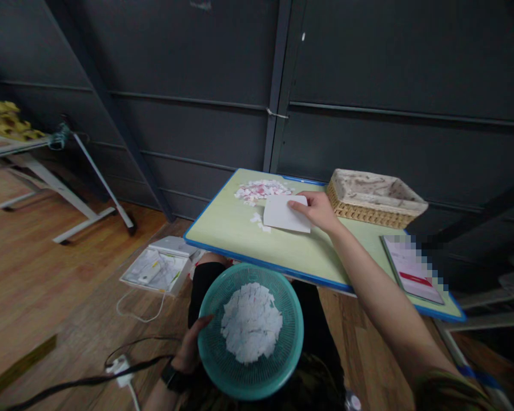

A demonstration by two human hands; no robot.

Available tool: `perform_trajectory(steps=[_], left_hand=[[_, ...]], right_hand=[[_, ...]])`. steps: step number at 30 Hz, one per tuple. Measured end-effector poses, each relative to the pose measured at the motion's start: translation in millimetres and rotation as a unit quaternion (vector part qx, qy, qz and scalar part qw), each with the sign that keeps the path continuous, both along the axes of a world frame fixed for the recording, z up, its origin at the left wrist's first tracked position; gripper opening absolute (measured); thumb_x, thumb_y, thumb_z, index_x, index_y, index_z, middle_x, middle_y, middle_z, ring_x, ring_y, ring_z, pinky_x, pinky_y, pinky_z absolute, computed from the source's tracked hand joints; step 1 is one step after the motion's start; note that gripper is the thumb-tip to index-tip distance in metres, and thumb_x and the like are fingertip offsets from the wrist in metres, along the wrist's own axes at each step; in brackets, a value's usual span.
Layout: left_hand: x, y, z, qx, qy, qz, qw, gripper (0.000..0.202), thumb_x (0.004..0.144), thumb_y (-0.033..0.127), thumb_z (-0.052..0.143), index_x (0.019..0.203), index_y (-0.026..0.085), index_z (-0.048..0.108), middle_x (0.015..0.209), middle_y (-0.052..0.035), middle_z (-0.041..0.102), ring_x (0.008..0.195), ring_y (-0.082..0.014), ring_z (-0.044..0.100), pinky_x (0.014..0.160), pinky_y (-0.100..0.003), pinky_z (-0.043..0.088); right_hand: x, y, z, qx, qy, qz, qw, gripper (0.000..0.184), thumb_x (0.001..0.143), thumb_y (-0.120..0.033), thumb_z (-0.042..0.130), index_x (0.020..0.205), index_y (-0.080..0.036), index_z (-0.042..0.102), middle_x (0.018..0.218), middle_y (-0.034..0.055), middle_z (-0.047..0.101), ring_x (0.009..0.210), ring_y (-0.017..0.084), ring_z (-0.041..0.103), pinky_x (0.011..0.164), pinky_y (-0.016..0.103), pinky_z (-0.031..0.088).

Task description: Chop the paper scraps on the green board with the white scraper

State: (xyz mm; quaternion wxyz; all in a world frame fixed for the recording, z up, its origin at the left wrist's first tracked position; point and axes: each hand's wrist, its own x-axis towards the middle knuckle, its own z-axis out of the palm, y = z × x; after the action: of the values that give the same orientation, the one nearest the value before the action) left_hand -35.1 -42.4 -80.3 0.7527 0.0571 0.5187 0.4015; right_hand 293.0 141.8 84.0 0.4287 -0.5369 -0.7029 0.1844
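Observation:
My right hand (319, 209) pinches a white card (286, 213) by its right side, thumb on top, just over the yellow-green tabletop (240, 234). Left of and behind the card lies a pile of torn white and pinkish paper bits (263, 190). A few loose scraps (257, 218) sit near the card's left edge. In my lap rests a teal plastic colander (297, 337), with torn white paper pieces (251, 322) heaped inside. My left hand (192, 342) grips its left rim, the thumb hooked over the inside.
A cloth-lined wicker basket (372, 214) stands at the table's back right. Nearer on that side lies a tablet (415, 274). On the floor are an open white box (163, 268), black cables and a power strip (120, 368). A dark panelled wall (197, 131) rises behind.

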Motion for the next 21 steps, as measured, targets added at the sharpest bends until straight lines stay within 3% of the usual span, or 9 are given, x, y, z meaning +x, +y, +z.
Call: perform_trajectory(steps=[7, 14, 21], left_hand=[[0, 2, 4.5, 0.013, 0.006, -0.004, 1.000, 0.016, 0.063, 0.018, 0.078, 0.076, 0.010, 0.077, 0.090, -0.0130, 0.081, 0.105, -0.0374, 0.070, 0.097, -0.045, 0.053], [-1, 1, 0.2, 0.026, -0.009, -0.007, 1.000, 0.021, 0.061, 0.023, 0.080, 0.079, 0.011, 0.078, 0.093, -0.0116, 0.081, 0.104, -0.0383, 0.071, 0.095, -0.047, 0.054], [-2, 0, -2.5, 0.019, -0.003, -0.002, 1.000, 0.019, 0.064, 0.021, 0.077, 0.080, 0.011, 0.079, 0.076, -0.0096, 0.081, 0.092, -0.0365, 0.075, 0.091, -0.046, 0.055]], right_hand=[[3, -1, 2.0, 0.022, -0.055, -0.007, 0.998, 0.035, 0.076, -0.046, 0.061, 0.079, -0.013, 0.074, 0.070, 0.0051, 0.068, 0.061, 0.016, 0.053, 0.061, 0.028, 0.037], [7, -7, 10.8, 0.043, -0.160, -0.039, 0.985, 0.032, 0.081, -0.039, 0.056, 0.081, -0.012, 0.073, 0.070, 0.0073, 0.068, 0.062, 0.018, 0.055, 0.061, 0.028, 0.036], [7, -17, 19.2, 0.052, -0.257, -0.014, 0.965, 0.033, 0.088, -0.037, 0.049, 0.086, -0.013, 0.072, 0.069, 0.0085, 0.068, 0.061, 0.018, 0.057, 0.061, 0.028, 0.034]])
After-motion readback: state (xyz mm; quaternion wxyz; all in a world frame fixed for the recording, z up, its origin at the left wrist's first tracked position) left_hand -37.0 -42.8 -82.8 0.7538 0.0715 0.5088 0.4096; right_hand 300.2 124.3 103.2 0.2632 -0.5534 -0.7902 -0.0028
